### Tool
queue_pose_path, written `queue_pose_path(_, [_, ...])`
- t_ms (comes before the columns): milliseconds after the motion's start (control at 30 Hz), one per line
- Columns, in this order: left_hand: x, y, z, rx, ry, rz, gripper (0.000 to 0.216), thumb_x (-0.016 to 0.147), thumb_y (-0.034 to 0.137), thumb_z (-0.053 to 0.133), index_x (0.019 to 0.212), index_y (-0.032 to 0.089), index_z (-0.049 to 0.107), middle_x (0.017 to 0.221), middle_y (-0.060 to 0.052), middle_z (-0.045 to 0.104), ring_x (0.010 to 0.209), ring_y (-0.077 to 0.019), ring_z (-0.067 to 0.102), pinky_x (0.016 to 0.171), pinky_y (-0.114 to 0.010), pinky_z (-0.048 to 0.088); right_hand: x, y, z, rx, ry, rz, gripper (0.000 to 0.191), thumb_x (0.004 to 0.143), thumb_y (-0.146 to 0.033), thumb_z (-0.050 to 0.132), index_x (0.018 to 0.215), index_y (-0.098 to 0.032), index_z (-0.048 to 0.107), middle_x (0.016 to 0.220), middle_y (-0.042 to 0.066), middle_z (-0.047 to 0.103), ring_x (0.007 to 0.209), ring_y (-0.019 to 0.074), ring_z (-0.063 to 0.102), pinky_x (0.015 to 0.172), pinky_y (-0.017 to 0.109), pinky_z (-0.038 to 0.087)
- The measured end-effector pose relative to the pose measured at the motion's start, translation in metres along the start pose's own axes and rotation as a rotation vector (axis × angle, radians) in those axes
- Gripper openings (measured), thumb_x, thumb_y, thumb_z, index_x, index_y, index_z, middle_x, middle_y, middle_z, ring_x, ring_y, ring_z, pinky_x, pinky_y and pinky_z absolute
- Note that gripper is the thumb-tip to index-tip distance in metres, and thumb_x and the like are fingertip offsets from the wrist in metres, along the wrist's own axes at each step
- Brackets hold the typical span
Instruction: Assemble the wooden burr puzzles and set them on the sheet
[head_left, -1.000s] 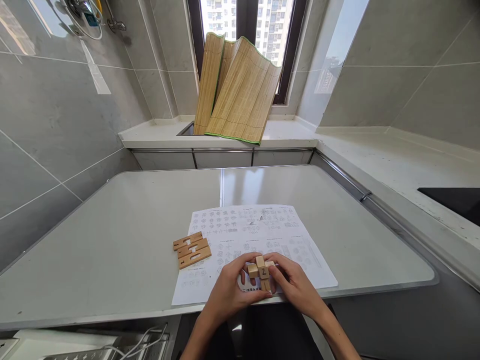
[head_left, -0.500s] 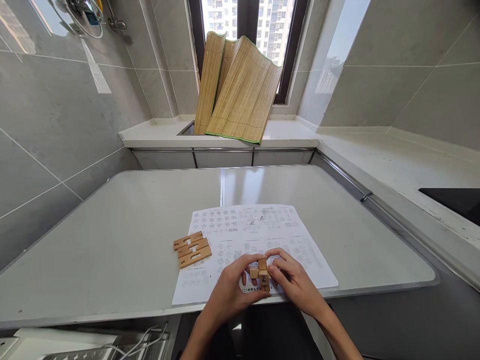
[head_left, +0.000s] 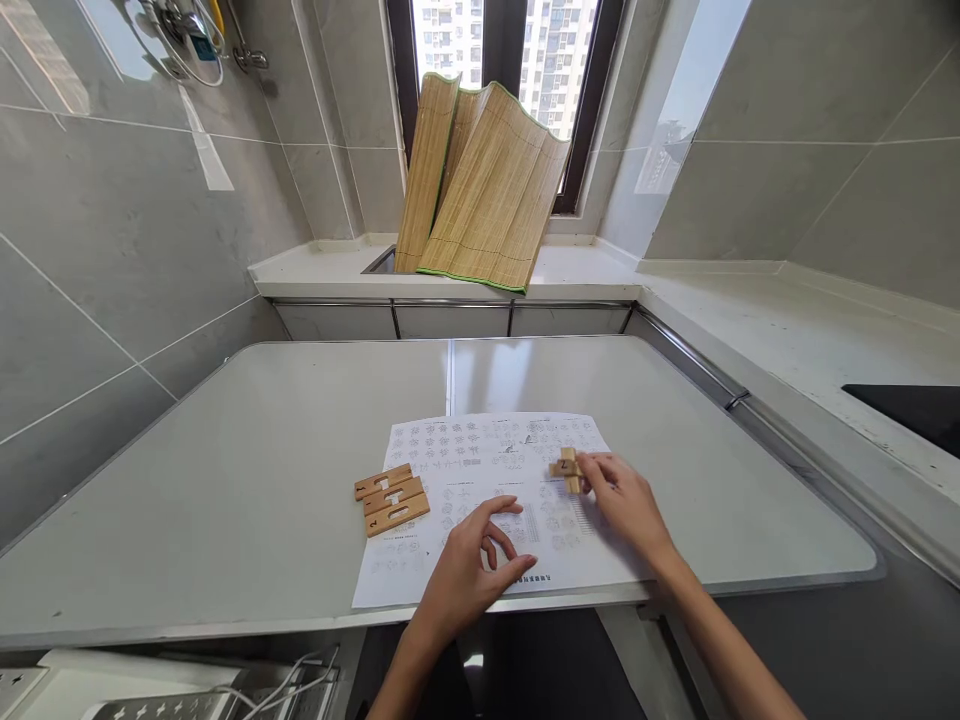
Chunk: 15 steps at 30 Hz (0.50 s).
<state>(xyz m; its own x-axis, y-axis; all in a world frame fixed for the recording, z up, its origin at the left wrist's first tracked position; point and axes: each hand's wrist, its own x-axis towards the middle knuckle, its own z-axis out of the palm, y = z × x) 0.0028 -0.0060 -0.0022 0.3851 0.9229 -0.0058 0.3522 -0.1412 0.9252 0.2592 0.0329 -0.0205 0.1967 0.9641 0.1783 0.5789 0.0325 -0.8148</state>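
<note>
Pinched in the fingers of my right hand (head_left: 621,498) is a small wooden interlocking puzzle (head_left: 568,470), made of crossed blocks with a dark mark on one face. It is over the upper right part of a printed paper sheet (head_left: 480,560). My left hand (head_left: 480,560) hovers above the sheet's lower middle, thumb and fingers apart, holding nothing. To its left, several flat wooden pieces (head_left: 397,513) with cut-out slots lie side by side, partly on the sheet. Small line drawings cover the paper.
The sheet lies on a white table (head_left: 262,480) with a raised grey edge. Behind it, a folded bamboo mat (head_left: 487,190) leans on the ledge before a window. A metal rail (head_left: 690,350) runs along the right. A power strip (head_left: 165,708) with cables sits below left.
My right hand has carried the wooden puzzle up and to the right, away from my left hand. My left hand has let go of it and stays near the same spot, fingers apart.
</note>
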Motion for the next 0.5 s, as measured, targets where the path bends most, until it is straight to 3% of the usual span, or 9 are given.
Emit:
queue_pose_path(167, [-0.001,0.003,-0.001,0.045,0.000,-0.012,0.040,0.087,0.038,0.073,0.124,0.026,0.065,0.098,-0.001,0.073,0.067,-0.0124,0.057,0.079,-0.030,0.054,0.052,0.020,-0.015,-0.292,0.097,0.016,0.053,0.100,-0.059,0.042,0.081,-0.021,0.072,0.100,0.010,0.069,0.086,0.0223,0.063,0.076,0.032,0.044])
queue_pose_path(367, [-0.001,0.004,-0.001,0.007,0.001,0.003,0.034,0.089,0.036,0.071,0.120,0.025,0.066,0.114,-0.003,0.072,0.072,-0.0124,0.061,0.073,-0.028,0.054,0.086,0.022,-0.017,-0.480,0.096,0.090,0.053,0.101,-0.057,0.040,0.079,-0.022,0.072,0.109,0.010,0.068,0.086,0.0216,0.063,0.065,0.031,0.038])
queue_pose_path(500, [-0.001,0.003,0.000,-0.012,0.000,0.013,0.032,0.089,0.035,0.070,0.119,0.024,0.066,0.113,-0.003,0.072,0.073,-0.0123,0.062,0.072,-0.027,0.054,0.094,0.025,-0.014,-0.525,0.066,0.120,0.054,0.101,-0.058,0.039,0.076,-0.021,0.070,0.113,0.010,0.068,0.087,0.0221,0.062,0.063,0.031,0.035])
